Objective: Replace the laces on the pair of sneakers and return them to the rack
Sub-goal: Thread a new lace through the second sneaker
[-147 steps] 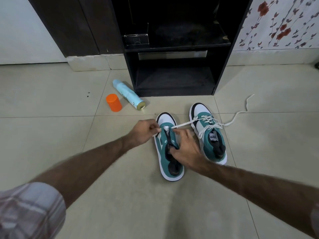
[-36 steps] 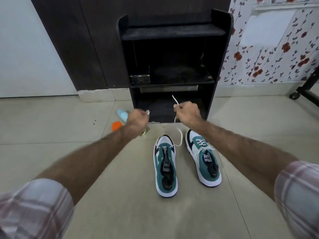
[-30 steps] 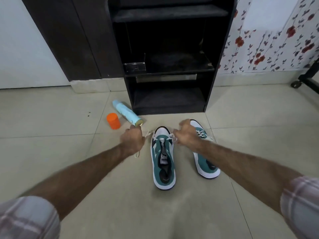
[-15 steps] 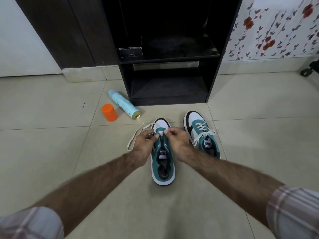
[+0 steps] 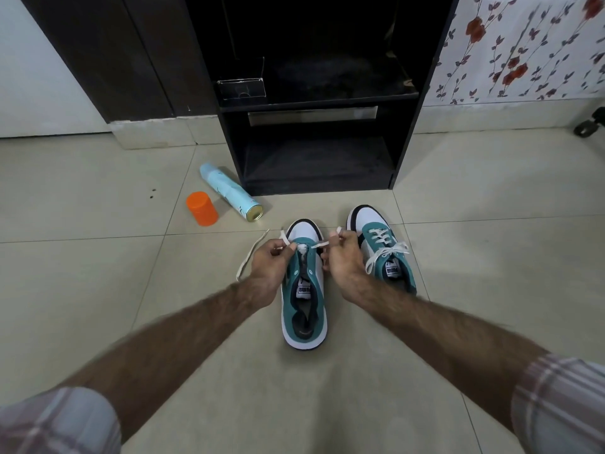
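Observation:
Two teal-and-white sneakers stand side by side on the tiled floor. The left sneaker (image 5: 304,309) has a white lace (image 5: 250,257) through its lowest eyelets only. My left hand (image 5: 270,262) pinches the lace's left part, whose loose end trails onto the floor. My right hand (image 5: 343,257) pinches the right part, just right of the shoe's toe end. The right sneaker (image 5: 383,250) is laced and tied in a bow. The black shoe rack (image 5: 406,139) stands just beyond the shoes, its lower shelves empty.
A light blue spray can (image 5: 230,196) lies on the floor left of the rack, with an orange cap (image 5: 202,208) beside it. A small clear box (image 5: 241,90) sits on the rack's middle shelf. A black caster (image 5: 589,124) shows at the far right.
Both hands came down from a raised pull near the rack to the left sneaker's toe end. In the last half second they spread slightly apart, each still pinching the lace.

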